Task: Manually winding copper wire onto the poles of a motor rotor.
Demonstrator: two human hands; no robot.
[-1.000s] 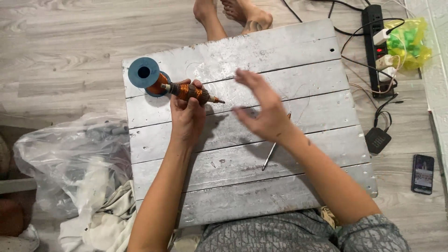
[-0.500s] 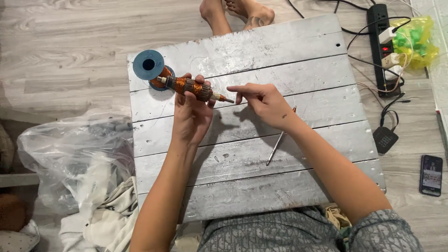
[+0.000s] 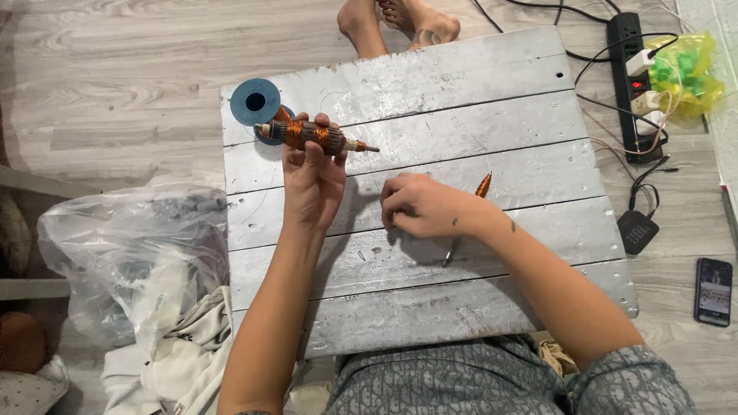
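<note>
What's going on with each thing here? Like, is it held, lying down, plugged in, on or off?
Left hand: raised, gripping the motor core.
Motor core: held level above the board, copper windings showing.
Right hand: curled, resting on the board.
Screwdriver: lying flat, partly under the right hand.
Blue spool: sitting on the board's corner.
Power strip: switch lit, plugs in.
Phone: lying on the floor.

Head camera, steeply downward, near board (image 3: 461,100)

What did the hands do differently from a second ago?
The right hand came down from its spread, raised pose and curled its fingers against the grey board, closer to the person. The left hand kept holding the copper-wound armature up near the blue spool. The tool stayed put.
</note>
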